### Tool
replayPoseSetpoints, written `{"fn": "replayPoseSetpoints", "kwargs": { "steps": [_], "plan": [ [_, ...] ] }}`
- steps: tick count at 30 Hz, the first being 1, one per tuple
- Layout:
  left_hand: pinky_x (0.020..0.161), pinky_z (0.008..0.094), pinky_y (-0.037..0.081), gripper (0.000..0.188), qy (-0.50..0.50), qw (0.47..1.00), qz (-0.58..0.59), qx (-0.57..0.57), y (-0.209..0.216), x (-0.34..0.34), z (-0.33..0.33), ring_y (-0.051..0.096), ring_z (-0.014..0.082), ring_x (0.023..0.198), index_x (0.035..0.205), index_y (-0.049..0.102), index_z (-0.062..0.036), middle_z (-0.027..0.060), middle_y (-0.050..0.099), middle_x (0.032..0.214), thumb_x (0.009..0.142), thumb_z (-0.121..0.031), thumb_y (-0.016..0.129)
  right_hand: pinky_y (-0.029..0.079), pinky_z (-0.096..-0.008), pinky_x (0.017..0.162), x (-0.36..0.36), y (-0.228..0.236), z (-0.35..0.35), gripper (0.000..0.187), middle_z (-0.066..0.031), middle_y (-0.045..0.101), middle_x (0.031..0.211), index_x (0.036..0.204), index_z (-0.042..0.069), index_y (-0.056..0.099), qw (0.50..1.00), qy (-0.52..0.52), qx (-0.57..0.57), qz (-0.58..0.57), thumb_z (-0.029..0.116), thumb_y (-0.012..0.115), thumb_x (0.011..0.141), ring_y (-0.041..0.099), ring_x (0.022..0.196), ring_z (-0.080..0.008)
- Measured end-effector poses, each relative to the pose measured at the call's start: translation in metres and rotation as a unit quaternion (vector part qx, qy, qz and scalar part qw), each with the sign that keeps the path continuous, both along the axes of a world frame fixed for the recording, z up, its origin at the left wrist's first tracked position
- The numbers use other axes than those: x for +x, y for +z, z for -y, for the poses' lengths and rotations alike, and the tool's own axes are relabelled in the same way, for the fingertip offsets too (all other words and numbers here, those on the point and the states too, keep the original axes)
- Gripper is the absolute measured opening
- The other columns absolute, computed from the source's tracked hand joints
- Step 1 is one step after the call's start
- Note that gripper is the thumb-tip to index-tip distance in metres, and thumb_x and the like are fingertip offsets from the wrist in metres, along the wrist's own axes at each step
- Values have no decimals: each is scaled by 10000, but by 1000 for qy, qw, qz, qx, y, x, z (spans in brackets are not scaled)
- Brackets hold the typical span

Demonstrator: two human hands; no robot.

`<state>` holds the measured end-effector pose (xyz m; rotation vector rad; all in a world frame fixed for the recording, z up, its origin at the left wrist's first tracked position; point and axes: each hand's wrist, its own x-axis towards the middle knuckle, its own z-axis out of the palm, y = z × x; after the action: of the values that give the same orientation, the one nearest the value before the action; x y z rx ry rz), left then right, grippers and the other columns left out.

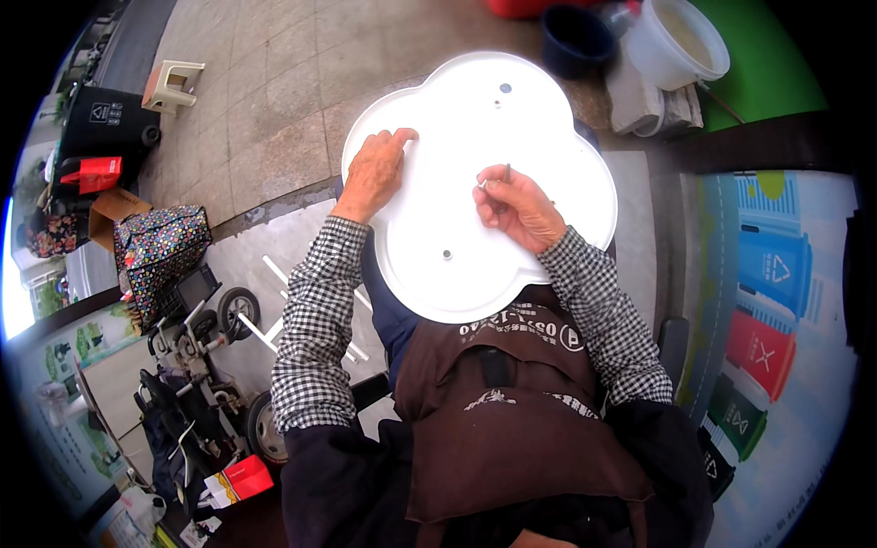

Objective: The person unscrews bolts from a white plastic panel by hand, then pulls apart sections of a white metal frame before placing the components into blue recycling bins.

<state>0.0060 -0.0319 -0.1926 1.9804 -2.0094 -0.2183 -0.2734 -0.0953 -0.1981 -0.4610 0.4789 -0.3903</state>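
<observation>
A white clover-shaped tabletop [466, 155] with a raised rim lies across my lap. Small round fittings show in its lobes. My left hand [375, 173] rests over its left lobe, fingers curled and the index fingertip down on the surface; what may be under the fingers is hidden. Above the middle of the top, my right hand [519, 208] is closed in a pinch on a small thin dark piece [508, 171], too small to name. A bright bit shows beside its fingertips.
White tubes [279, 297] stand left of my lap, near a folded wheeled cart [196, 338] and a patterned bag [163, 247]. A beige stool [172, 86] stands far left. Far right are a dark blue bucket [575, 41] and a white bucket [653, 50] on a stone block.
</observation>
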Motion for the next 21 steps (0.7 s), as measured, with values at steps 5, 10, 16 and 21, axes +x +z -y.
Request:
{"fn": "replayPoseSetpoints", "kwargs": {
  "steps": [5,10,16,21],
  "plan": [
    [852,404,508,447,-12,999,-46,-21,2,4,-3,590,279,953,1301,587,-147,99,596,1003,900,51,590,536,-254,662,0,-1,1,154,-93,680,970,1155,40,581,1000,2,-3,1,102,616,1019,647,763,-130],
    [873,376,528,403,31,982,-167,-84,1,-3,-16,642,287,1051,1315,586,-86,125,636,1155,924,10,611,540,-256,665,-1,-4,1,157,-109,692,994,1154,45,577,1000,5,-3,20,105,622,1017,657,770,-129],
    [801,383,545,261,179,964,-188,-54,-2,-7,-20,697,280,898,1235,617,-69,141,690,956,975,-65,606,540,-254,660,0,-3,0,153,-110,699,987,1149,50,580,1000,3,-12,13,108,625,1015,656,759,-125],
    [770,428,531,217,120,987,-88,-55,-9,-11,-6,673,297,833,1180,618,-99,120,677,854,969,-50,598,533,-248,648,1,-1,0,137,-97,693,969,1129,54,582,1000,5,-12,4,113,629,1015,647,746,-119]
  ]
}}
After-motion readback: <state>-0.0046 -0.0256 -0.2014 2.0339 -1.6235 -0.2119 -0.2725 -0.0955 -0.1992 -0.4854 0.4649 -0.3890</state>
